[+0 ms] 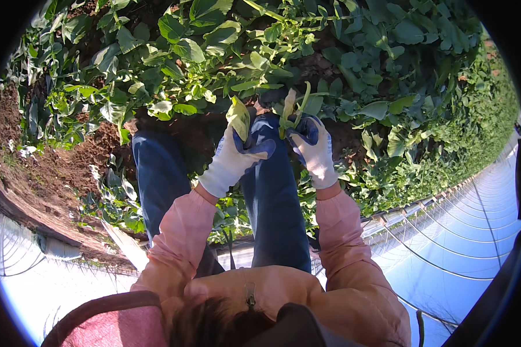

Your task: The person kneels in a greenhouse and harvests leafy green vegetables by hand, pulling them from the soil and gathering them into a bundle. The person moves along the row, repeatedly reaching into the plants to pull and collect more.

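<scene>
My left hand wears a white knit glove with a dark blue coated palm. A pale yellow-green leaf is held at its fingers, and the thumb points right, over my knee. My right hand, gloved the same way, has its fingers curled round a small bunch of plant stems and leaves. One green stem and a withered, yellowish leaf stick up from that grip. Both hands are above my right trouser leg, just short of the leafy crop plants. The fingertips are partly hidden.
Dense broad-leaved plants spread ahead and to the right. Bare brown soil shows at the left. Curved hoops of a plastic-covered greenhouse arch at the lower right. My left trouser leg stands among the leaves.
</scene>
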### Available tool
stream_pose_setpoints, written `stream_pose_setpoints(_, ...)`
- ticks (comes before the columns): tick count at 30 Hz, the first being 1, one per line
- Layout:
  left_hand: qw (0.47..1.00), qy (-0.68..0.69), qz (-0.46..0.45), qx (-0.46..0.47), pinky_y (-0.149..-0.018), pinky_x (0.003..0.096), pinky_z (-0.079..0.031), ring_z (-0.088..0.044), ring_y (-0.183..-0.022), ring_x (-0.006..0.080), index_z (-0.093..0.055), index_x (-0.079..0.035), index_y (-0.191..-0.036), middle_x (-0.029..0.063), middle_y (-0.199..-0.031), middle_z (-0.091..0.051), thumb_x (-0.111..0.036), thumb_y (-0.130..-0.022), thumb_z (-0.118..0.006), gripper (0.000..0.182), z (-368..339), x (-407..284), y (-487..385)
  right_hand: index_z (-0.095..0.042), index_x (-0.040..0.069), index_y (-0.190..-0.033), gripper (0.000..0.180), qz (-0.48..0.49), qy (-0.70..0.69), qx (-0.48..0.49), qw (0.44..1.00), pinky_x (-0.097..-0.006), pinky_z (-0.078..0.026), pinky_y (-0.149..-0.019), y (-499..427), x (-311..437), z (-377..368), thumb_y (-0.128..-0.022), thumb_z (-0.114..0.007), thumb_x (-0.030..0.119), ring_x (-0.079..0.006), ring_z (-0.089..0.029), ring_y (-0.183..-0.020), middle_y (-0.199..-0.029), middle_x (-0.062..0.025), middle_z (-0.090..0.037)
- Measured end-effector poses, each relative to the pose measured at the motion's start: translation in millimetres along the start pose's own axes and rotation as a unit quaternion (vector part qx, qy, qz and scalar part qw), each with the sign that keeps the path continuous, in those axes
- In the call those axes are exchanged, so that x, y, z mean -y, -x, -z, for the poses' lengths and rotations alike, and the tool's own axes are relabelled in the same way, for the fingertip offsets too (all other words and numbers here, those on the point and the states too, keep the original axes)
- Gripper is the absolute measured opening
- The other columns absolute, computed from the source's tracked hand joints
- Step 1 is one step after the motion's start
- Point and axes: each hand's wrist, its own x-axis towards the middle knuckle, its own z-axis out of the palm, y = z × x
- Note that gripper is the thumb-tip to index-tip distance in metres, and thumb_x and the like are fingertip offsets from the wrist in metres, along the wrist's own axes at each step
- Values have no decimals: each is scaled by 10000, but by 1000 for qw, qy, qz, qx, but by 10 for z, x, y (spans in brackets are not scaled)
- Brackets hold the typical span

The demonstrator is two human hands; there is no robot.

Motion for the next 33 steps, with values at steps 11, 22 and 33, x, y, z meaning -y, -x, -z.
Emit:
stream_pose_setpoints(11,917,337,157,-144,-380,243,-360,-562,-508,116,-631,-105,-1118,2,-745,-607,-189,-949,-569,199,513,115,237,-630,5,-1128,294,185,185,99,960,-326,-490,-902,-69,307,-626,-840,-631,58,-265,-635,-1023,-1094,-135,-663)
stream_pose_setpoints(22,949,250,49,-185,-398,251,-385,-538,-463,129,-593,-98,-989,33,-681,-611,-296,-915,-644,218,923,121,-242,-633,12,-1114,406,60,469,83,877,-433,-496,-879,-1429,723,-1364,-850,-570,314,-402,-605,-1011,-1072,-235,-652)
stream_pose_setpoints(33,991,136,-1,-20,-495,189,-393,-587,-669,68,-560,-52,-1263,26,-910,-644,-188,-1014,-474,297,1166,-116,-708,-618,-40,-1104,435,106,356,141,918,-335,-508,-800,-1558,311,-1289,-829,-675,292,-261,-670,-889,-950,-172,-695)
